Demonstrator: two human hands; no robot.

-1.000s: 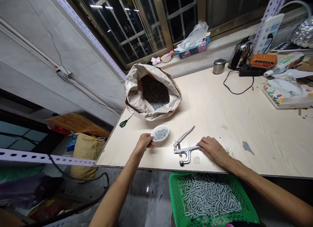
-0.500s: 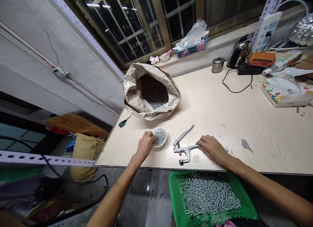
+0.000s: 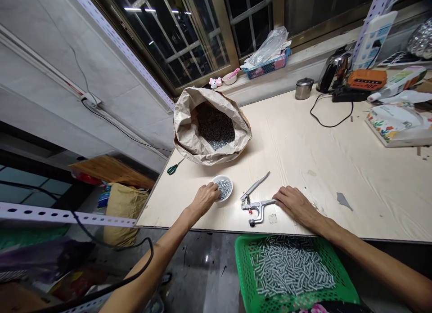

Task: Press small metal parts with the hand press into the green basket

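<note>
The left hand [image 3: 203, 199] has its fingers [image 3: 213, 188] bunched and dipped over the near rim of a small white bowl [image 3: 225, 183]. Whether they pinch one of the small metal pieces [image 3: 224, 188] in it cannot be told. The bowl stands on the table [image 3: 337, 169] near the front edge.

At three o'clock from the bowl lie the hand pliers [image 3: 255, 205], jaws toward the front edge and the two handles spread open. The right hand [image 3: 294, 203] rests palm down on the table. Its fingers [image 3: 278, 197] lie straight and close together, their tips touching the end of the lower handle, not wrapped round it.

At twelve o'clock from the bowl, close behind it, stands an open paper sack [image 3: 189, 133] filled with dark metal parts. Green-handled scissors [image 3: 174, 168] lie at ten o'clock from the bowl, by the table's left edge. Below the table edge, at six o'clock from the pliers, a green basket [image 3: 243, 268] holds a heap of grey cylinders [image 3: 290, 272]. Far off at two o'clock, near the window sill, stand a lidded tin [image 3: 304, 88] and a kettle [image 3: 336, 70].
</note>
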